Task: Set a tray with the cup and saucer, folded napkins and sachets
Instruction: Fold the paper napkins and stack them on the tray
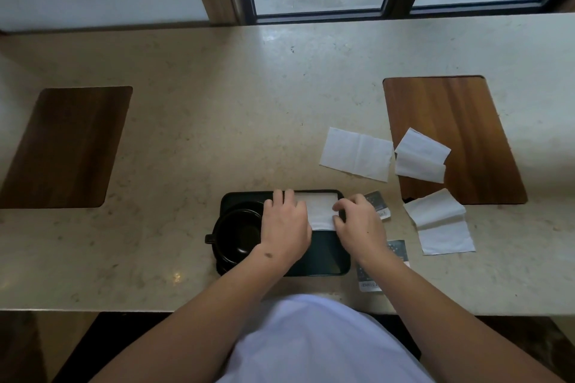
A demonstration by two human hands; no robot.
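- One black tray (323,261) sat at the near edge of the counter (217,109), one black cup (238,235) on its left half; the saucer beneath was hard to make out.
- One napkin (320,208) lay on the tray's far right part. The left hand (284,227) pressed flat on it with straight fingers; the right hand (357,224) pinched its right edge.
- Three more napkins lay to the right: one (356,154) flat, one (420,155) on the right board (466,109), one (441,222) nearer.
- Three sachets: one (378,204) beside the right hand, two (398,250) (368,281) partly hidden by the forearm.
- Two wooden boards, the other one (65,146) far left.
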